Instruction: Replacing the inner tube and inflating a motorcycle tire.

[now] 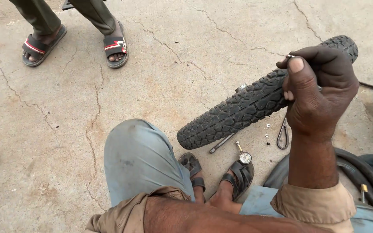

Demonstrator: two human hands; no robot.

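While one tyre lies flat, right hand fingers pinch one small metal part.

Bystander's sandals, perhaps a gauge

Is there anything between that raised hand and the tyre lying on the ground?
Nothing visible. The right hand, closed on a small metal piece, is raised right over the tyre, with no object seen between them. The pressure gauge and loose tools lie off to the side, on the concrete.

Left: bare concrete floor – open | ahead: tyre blocks | below it: pressure gauge, tyre lever – cluttered
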